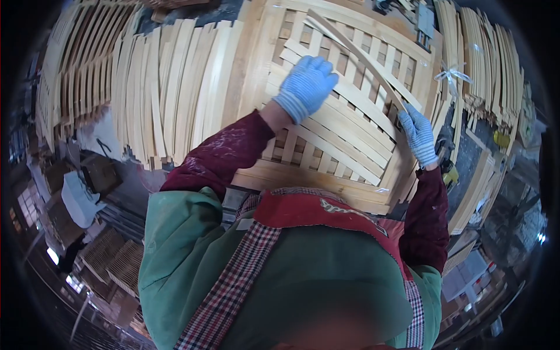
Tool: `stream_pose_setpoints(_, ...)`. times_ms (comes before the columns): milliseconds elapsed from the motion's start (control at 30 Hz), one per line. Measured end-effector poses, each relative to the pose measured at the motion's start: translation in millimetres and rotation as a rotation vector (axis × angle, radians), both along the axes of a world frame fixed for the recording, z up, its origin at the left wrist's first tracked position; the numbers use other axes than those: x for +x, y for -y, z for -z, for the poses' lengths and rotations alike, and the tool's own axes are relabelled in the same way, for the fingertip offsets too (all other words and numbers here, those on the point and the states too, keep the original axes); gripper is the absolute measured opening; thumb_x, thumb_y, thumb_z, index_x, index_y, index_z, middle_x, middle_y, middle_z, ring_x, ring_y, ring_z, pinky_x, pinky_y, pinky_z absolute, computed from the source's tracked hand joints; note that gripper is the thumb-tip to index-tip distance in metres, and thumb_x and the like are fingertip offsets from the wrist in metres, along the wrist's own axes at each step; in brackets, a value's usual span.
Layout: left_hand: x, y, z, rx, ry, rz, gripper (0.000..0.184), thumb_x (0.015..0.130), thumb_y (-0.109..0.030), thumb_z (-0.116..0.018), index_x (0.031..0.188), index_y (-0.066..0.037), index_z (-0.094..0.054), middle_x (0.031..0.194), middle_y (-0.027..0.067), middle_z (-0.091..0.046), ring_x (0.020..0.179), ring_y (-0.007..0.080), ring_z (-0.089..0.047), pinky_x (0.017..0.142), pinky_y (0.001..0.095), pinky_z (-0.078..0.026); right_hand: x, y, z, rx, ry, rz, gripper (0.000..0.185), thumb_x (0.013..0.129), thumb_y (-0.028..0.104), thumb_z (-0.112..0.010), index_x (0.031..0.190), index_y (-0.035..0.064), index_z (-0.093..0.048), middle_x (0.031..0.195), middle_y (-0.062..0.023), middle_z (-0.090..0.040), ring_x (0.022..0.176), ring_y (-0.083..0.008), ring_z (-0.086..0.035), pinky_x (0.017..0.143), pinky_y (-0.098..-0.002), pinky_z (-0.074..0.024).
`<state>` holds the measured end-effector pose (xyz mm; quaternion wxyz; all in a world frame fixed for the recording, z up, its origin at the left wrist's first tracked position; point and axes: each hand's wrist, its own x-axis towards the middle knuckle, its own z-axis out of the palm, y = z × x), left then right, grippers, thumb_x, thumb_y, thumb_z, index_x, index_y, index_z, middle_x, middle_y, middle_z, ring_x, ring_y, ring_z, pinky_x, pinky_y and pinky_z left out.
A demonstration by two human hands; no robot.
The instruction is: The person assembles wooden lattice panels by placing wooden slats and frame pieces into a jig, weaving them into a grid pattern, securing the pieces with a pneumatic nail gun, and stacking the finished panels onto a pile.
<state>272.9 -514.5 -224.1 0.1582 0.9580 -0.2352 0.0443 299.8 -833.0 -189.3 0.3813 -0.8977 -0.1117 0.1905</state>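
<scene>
My left hand, in a light blue knit glove, rests over loose pale slats with its fingers curled inward; what lies under the fingers is hidden. My right hand, gloved alike, pinches the near end of a long thin wooden slat. That slat slants up and left, its far end above the lattice. Several loose slats lie side by side at an angle across a wooden lattice panel. The panel sits in a wide wooden frame in front of my body.
Many upright-looking slats are lined up left of the frame, with darker-edged stacks farther left. At the right stands a slat bundle, near a tied clear strip. A yellow tool lies beside my right wrist.
</scene>
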Motion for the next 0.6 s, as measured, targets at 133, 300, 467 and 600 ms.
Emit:
stream_pose_setpoints(133, -0.6, -18.5, -0.3, -0.068, 0.106, 0.052, 0.020, 0.081, -0.011, -0.060, 0.100, -0.008, -0.063, 0.097, 0.0109, -0.058, 0.098, 0.0288, -0.056, 0.090, 0.0415, -0.043, -2.4, 9.4, 2.1, -0.031, 0.190, -0.101, 0.032, 0.093, 0.022, -0.060, 0.118, 0.0023, -0.063, 0.089, -0.0171, -0.065, 0.076, -0.0271, -0.061, 0.073, -0.0346, -0.0491)
stream_pose_setpoints(300, 2.0, -28.9, -0.2, 0.007, 0.076, 0.053, 0.022, 0.080, -0.012, -0.061, 0.102, -0.009, -0.063, 0.099, 0.0101, -0.059, 0.099, 0.0288, -0.056, 0.090, 0.0418, -0.043, -5.0, -15.6, -12.0, -0.418, 0.485, -0.236, 0.036, 0.088, 0.017, -0.062, 0.123, 0.0089, -0.061, 0.096, -0.0174, -0.061, 0.089, -0.0345, -0.058, 0.080, -0.0407, -0.0475)
stream_pose_setpoints(467, 3.3, -19.6, 1.8, -0.121, 0.174, 0.055, 0.035, 0.084, -0.021, -0.060, 0.117, -0.010, -0.059, 0.120, 0.0154, -0.056, 0.116, 0.0333, -0.051, 0.103, 0.0451, -0.037, -3.2, -20.5, 0.1, -0.485, 0.614, -0.319, 0.038, 0.085, 0.011, -0.062, 0.123, 0.0106, -0.061, 0.098, -0.0171, -0.061, 0.090, -0.0349, -0.058, 0.080, -0.0431, -0.0474)
stream_pose_setpoints(600, 11.4, -15.3, 8.8, -0.001, 0.125, -0.066, 0.054, 0.089, -0.040, -0.056, 0.135, -0.011, -0.047, 0.139, 0.0186, -0.043, 0.131, 0.0367, -0.037, 0.111, 0.0499, -0.026, -7.7, -25.5, 4.8, -0.423, 0.630, -0.351, 0.039, 0.082, 0.004, -0.059, 0.121, 0.0094, -0.062, 0.098, -0.0172, -0.062, 0.088, -0.0354, -0.059, 0.079, -0.0431, -0.0476)
